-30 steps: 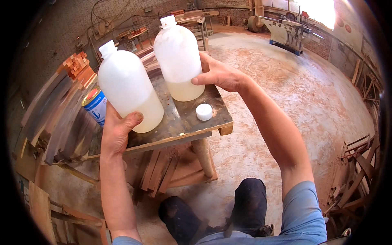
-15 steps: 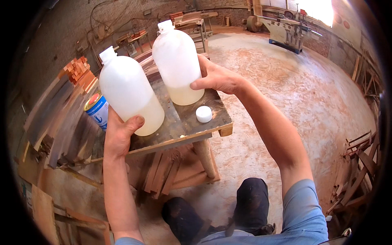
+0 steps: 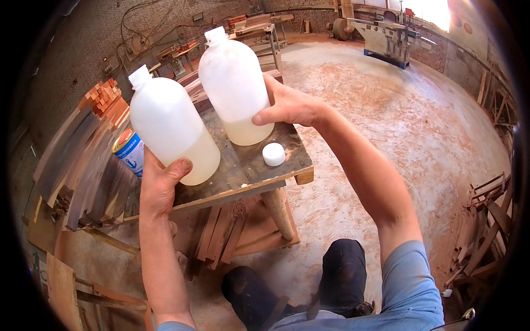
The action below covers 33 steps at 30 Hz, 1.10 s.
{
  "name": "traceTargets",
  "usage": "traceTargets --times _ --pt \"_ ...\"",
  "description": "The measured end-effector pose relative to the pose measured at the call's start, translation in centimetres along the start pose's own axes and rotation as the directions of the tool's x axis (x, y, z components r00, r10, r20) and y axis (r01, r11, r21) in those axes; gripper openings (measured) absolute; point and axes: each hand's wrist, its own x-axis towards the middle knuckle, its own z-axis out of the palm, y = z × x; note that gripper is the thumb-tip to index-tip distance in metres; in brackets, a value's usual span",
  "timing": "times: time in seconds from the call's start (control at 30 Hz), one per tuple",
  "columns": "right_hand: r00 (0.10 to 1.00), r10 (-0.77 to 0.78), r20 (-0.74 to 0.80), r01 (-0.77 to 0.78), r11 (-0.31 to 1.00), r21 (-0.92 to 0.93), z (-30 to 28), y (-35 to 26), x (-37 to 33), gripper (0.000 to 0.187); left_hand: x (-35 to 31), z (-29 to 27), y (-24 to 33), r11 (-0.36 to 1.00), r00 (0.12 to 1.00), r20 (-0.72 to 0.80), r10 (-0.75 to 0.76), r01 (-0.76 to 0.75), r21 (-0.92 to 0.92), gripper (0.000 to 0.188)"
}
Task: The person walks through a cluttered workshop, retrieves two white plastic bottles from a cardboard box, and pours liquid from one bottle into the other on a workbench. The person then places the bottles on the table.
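Two translucent white plastic bottles without caps stand side by side on a worn wooden table, each partly filled with pale yellowish liquid. My left hand grips the left bottle low on its near side, thumb across the front. Around the right side of the right bottle my right hand is closed, its thumb on the front near the liquid level. A white screw cap lies on the table by the right bottle. Both bottles lean slightly left in the picture; whether their bases fully touch the table I cannot tell.
Beside the left bottle is a blue and white tin. Long boards and stacked wood blocks fill the left. More planks lie under the table. A woodworking machine stands far off; wood scraps lie at right.
The bottles and both hands appear a little further left in the picture, and the right bottle leans slightly more. Both grips stay the same.
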Motion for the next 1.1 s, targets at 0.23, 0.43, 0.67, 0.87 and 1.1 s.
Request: traceTargets --times 0.23,0.43,0.67,0.87,1.1 --pt "0.998 0.027 -0.052 -0.029 0.998 -0.051 0.1 0.5 0.0 0.125 0.0 0.0 -0.2 0.998 0.999 -0.001 0.044 -0.044 -0.05 0.09" --pt "0.993 -0.027 0.114 0.011 0.99 0.139 -0.3 -0.5 0.0 0.12 0.0 -0.1 -0.2 0.998 0.999 0.012 0.044 -0.043 -0.053 0.089" --pt "1.0 -0.027 -0.002 0.027 0.999 -0.037 1.0 -0.7 -0.3 0.122 0.0 -0.3 -0.2 0.999 1.0 0.022 0.015 -0.014 -0.051 0.09" --pt "0.996 -0.018 0.092 0.01 0.997 0.083 0.4 -0.7 -0.4 0.122 0.2 -0.1 -0.1 0.997 0.998 0.056 0.039 -0.034 -0.075 0.095" --pt "0.997 -0.032 0.075 0.032 0.999 -0.005 1.0 -0.8 -0.4 0.121 0.2 0.0 0.0 0.998 0.998 0.045 0.039 -0.036 -0.055 0.099"
